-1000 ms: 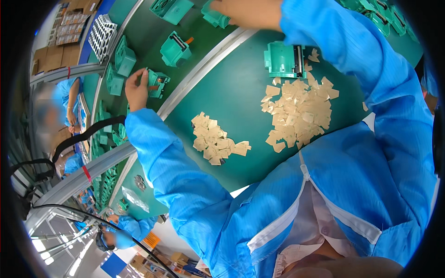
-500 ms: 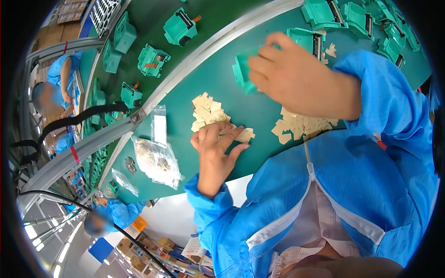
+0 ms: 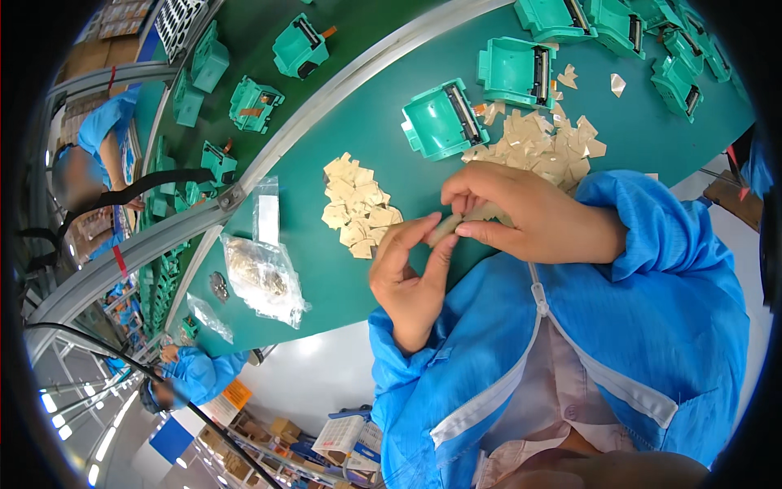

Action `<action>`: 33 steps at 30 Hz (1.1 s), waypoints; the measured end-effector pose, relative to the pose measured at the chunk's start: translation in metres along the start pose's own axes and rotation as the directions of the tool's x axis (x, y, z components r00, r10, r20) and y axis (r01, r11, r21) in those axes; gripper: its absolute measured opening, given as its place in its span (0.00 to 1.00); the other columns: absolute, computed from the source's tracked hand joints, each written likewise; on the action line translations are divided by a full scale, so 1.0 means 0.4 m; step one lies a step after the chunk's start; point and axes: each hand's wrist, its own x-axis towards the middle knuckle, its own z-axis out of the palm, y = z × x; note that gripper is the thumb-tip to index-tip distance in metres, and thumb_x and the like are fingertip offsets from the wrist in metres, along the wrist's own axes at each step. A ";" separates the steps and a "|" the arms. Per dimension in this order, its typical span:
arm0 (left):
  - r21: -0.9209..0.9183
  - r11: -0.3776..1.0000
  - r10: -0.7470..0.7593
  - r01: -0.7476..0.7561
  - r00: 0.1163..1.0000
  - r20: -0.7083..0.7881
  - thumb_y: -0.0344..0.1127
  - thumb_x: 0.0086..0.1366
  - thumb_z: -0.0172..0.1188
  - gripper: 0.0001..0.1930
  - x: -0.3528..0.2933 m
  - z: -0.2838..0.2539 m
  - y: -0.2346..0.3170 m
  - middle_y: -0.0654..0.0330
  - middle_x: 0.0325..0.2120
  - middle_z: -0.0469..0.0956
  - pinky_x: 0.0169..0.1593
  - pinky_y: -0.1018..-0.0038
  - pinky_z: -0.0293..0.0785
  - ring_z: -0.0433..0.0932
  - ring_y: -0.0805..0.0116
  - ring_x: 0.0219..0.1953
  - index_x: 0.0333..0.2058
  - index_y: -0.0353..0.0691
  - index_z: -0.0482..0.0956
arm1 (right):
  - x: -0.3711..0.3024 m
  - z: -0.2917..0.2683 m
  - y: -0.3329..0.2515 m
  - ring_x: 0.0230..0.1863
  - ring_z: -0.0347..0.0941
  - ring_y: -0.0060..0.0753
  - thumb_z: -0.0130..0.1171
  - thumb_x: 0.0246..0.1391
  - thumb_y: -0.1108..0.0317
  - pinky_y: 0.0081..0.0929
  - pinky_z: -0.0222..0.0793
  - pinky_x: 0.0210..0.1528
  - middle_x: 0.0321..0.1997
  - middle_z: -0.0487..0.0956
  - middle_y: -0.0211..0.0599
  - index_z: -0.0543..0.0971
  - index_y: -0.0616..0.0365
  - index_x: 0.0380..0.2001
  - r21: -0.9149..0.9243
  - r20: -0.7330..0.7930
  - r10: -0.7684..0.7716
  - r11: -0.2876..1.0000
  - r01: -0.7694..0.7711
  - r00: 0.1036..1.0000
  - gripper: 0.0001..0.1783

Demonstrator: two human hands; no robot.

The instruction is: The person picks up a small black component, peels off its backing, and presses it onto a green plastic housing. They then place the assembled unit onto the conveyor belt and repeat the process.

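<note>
In front of my chest both hands meet at a small beige piece (image 3: 444, 230). My left hand (image 3: 410, 281) pinches it between thumb and fingers. My right hand (image 3: 533, 213) is closed with thumb and fingertips at the piece's other end; its fingers partly hide what they grip. Left of my hands lies a pile of flat beige pieces (image 3: 355, 204). A larger pile of the same pieces (image 3: 538, 143) lies beyond my right hand. Just past my hands an open teal plastic housing (image 3: 436, 126) with a black strip along one side rests on the green table (image 3: 326, 285).
A second teal housing (image 3: 509, 72) stands behind the first, with several more at the far right. Clear plastic bags (image 3: 262, 277) lie on the left. A metal rail (image 3: 350, 69) divides the table from a green belt (image 3: 273, 126) carrying housings. Co-workers (image 3: 204, 371) sit at left.
My right hand has let go of the teal housing, which now rests on the table, and come down to my left hand. My left hand has left the left pile with a beige piece.
</note>
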 end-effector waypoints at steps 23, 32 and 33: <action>-0.182 0.978 -0.080 0.098 0.992 0.100 0.16 0.59 0.64 0.09 0.010 0.091 0.057 0.54 0.37 0.80 0.39 0.79 0.77 0.80 0.72 0.35 0.39 0.28 0.81 | -0.061 -0.025 0.032 0.39 0.71 0.35 0.63 0.39 0.68 0.34 0.63 0.45 0.36 0.71 0.33 0.74 0.57 0.30 -0.706 -0.111 -0.505 0.646 0.290 0.856 0.12; -0.331 0.908 -0.202 0.255 0.962 0.186 0.17 0.62 0.61 0.08 -0.004 0.085 0.049 0.54 0.37 0.81 0.42 0.76 0.77 0.81 0.69 0.36 0.41 0.29 0.78 | -0.051 -0.046 0.038 0.37 0.70 0.36 0.61 0.44 0.78 0.32 0.64 0.43 0.35 0.71 0.36 0.72 0.59 0.29 -0.308 -0.302 -0.244 0.940 0.148 0.921 0.08; -0.439 0.830 -0.290 0.345 0.938 0.189 0.19 0.64 0.60 0.09 -0.004 0.081 0.055 0.53 0.37 0.81 0.45 0.73 0.77 0.82 0.66 0.38 0.43 0.30 0.76 | -0.052 -0.053 0.037 0.36 0.69 0.36 0.59 0.46 0.79 0.31 0.64 0.42 0.35 0.70 0.37 0.72 0.59 0.28 -0.082 -0.349 -0.115 0.992 0.092 0.930 0.07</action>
